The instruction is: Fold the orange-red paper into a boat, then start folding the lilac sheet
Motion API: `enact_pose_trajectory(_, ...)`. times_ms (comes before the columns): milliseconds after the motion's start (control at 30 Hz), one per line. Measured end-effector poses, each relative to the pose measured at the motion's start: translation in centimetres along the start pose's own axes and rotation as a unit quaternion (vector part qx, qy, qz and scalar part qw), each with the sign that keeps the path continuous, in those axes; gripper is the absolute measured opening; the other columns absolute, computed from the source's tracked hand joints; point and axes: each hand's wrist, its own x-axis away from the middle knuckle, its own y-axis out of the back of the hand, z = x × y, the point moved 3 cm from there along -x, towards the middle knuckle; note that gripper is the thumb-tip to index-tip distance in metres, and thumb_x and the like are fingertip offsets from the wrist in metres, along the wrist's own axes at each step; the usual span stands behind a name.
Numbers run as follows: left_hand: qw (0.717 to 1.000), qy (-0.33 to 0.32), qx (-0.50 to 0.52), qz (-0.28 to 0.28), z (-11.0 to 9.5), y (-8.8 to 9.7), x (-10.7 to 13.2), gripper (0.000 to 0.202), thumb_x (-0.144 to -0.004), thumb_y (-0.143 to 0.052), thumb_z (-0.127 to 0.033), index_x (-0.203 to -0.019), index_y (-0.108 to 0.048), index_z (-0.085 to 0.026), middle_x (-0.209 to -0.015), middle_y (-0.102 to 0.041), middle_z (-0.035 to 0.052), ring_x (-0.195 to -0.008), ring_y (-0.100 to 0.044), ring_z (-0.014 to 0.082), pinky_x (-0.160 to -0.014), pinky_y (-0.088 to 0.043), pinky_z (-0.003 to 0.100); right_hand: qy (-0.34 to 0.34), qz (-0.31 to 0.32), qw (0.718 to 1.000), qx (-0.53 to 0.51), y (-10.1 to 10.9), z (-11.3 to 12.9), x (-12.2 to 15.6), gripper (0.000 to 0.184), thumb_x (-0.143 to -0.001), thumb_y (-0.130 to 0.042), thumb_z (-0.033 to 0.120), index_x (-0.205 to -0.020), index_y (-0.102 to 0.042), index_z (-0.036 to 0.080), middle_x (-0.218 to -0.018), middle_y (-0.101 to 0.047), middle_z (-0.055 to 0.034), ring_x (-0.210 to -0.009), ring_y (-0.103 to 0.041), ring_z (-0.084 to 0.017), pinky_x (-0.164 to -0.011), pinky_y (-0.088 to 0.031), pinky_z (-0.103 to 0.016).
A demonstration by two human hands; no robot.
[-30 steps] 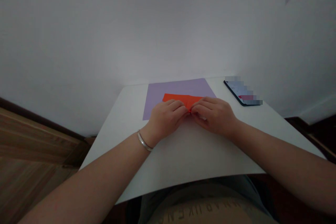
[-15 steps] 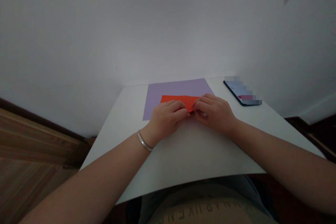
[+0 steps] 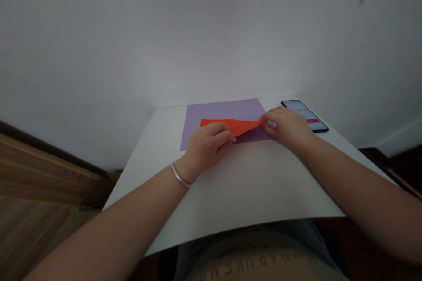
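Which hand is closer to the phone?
The right one. The right hand is just beside the phone, pinching the right corner of the orange paper. The left hand is farther off, at the near edge of that paper.

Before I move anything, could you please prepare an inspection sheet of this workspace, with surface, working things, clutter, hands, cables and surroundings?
Surface: white table, its far edge at the wall.
Working things: orange paper, tapering toward its right end, over purple paper; contact between them unclear.
Clutter: smartphone at far right, screen lit, partly covered by the right hand.
Left hand: fingers curled over the orange paper; whether they pinch it is hidden. Silver bracelet at the wrist.
Right hand: fingers pinch the orange paper's right tip.
Cables: nothing seen.
Surroundings: wooden panelling at lower left.
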Motion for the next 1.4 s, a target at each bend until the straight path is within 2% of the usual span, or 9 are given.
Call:
enact_pose_trajectory(133, 1.000, 0.009, -0.011, -0.014, 0.0, 0.1, 0.1, 0.018, -0.091, -0.057, -0.024, -0.075, -0.062, -0.017, -0.078, -0.064, 0.0030, -0.068, -0.057, 0.0108, -0.060, -0.045, 0.022, -0.036, -0.009, 0.999, 0.032, 0.1, -0.7, -0.1, 0.013, -0.085, -0.054, 0.026, -0.082, -0.066, 0.024, -0.092, -0.071, -0.0042, -0.090, -0.060, -0.024, -0.057, -0.036, -0.031)
enact_pose_trajectory(233, 0.999, 0.011, -0.032, -0.017, 0.0, 0.1, 0.0, 0.018, -0.091, -0.056, -0.027, -0.076, -0.061, -0.017, -0.078, -0.065, 0.0030, -0.069, -0.058, 0.0114, -0.060, -0.045, 0.022, -0.053, -0.050, 0.997, 0.005, 0.8, -0.2, 0.1, 0.013, -0.085, -0.054, 0.026, -0.083, -0.066, 0.022, -0.091, -0.071, -0.0053, -0.088, -0.061, -0.023, -0.062, -0.040, -0.032)
enact_pose_trajectory(300, 0.999, 0.012, -0.050, -0.017, -0.1, 0.1, -0.1, 0.020, -0.092, -0.056, -0.029, -0.077, -0.061, -0.017, -0.077, -0.065, 0.0029, -0.068, -0.058, 0.0118, -0.060, -0.045, 0.022, -0.007, -0.079, 0.995, -0.056, 1.3, 1.2, 0.4, 0.010, -0.082, -0.058, 0.024, -0.087, -0.066, 0.021, -0.091, -0.070, -0.0052, -0.088, -0.062, -0.022, -0.067, -0.044, -0.032)
enact_pose_trajectory(400, 0.998, 0.010, -0.063, -0.018, -0.2, 0.1, -0.2, 0.023, -0.092, -0.055, -0.033, -0.077, -0.060, -0.017, -0.076, -0.066, 0.0031, -0.068, -0.058, 0.0124, -0.061, -0.045, 0.023, 0.126, -0.097, 0.974, -0.163, 1.8, 4.0, 1.0, 0.013, -0.084, -0.060, 0.027, -0.093, -0.066, 0.021, -0.096, -0.070, -0.0043, -0.089, -0.063, -0.018, -0.073, -0.047, -0.028)
enact_pose_trajectory(467, 0.998, 0.000, -0.065, -0.019, -0.3, 0.1, -0.3, 0.024, -0.092, -0.055, -0.035, -0.076, -0.060, -0.017, -0.077, -0.067, 0.0029, -0.068, -0.059, 0.0123, -0.062, -0.046, 0.023, 0.155, -0.105, 0.964, -0.187, 1.6, 5.2, 1.3, 0.014, -0.087, -0.059, 0.027, -0.098, -0.067, 0.023, -0.098, -0.070, -0.0033, -0.089, -0.064, -0.016, -0.074, -0.048, -0.027)
enact_pose_trajectory(733, 0.999, -0.001, -0.038, -0.031, -0.3, 0.1, -0.5, 0.010, -0.090, -0.058, -0.027, -0.084, -0.063, -0.019, -0.082, -0.068, 0.0027, -0.072, -0.061, 0.0122, -0.066, -0.047, 0.023, 0.141, -0.146, 0.942, -0.266, 0.8, 4.6, 0.8, 0.010, -0.087, -0.055, 0.015, -0.084, -0.063, 0.021, -0.087, -0.068, -0.0039, -0.079, -0.062, -0.015, -0.071, -0.050, -0.027)
enact_pose_trajectory(833, 0.998, -0.005, -0.037, -0.041, -0.3, 0.1, -0.5, 0.008, -0.088, -0.059, -0.024, -0.083, -0.063, -0.019, -0.081, -0.068, 0.0030, -0.071, -0.060, 0.0120, -0.065, -0.046, 0.023, 0.134, -0.145, 0.941, -0.273, 1.0, 4.7, 0.8, 0.009, -0.085, -0.057, 0.013, -0.087, -0.062, 0.021, -0.087, -0.068, -0.0036, -0.076, -0.062, -0.014, -0.070, -0.051, -0.028)
enact_pose_trajectory(933, 0.998, -0.019, -0.049, -0.043, -0.5, 0.1, -0.6, 0.009, -0.087, -0.059, -0.023, -0.080, -0.062, -0.019, -0.080, -0.067, 0.0023, -0.070, -0.058, 0.0114, -0.064, -0.045, 0.023, 0.168, -0.157, 0.933, -0.276, 1.5, 5.8, 1.2, 0.006, -0.087, -0.059, 0.018, -0.090, -0.063, 0.021, -0.090, -0.068, -0.0044, -0.080, -0.063, -0.014, -0.072, -0.051, -0.028)
enact_pose_trajectory(1400, 0.989, -0.081, -0.121, 0.014, -0.9, -0.3, -0.6, 0.012, -0.087, -0.054, -0.023, -0.076, -0.057, -0.020, -0.079, -0.064, 0.0023, -0.072, -0.053, 0.0159, -0.067, -0.041, 0.030, 0.221, -0.171, 0.933, -0.226, 2.1, 7.1, 1.8, 0.011, -0.089, -0.057, 0.019, -0.090, -0.068, 0.019, -0.089, -0.073, -0.0051, -0.083, -0.068, -0.016, -0.074, -0.054, -0.027)
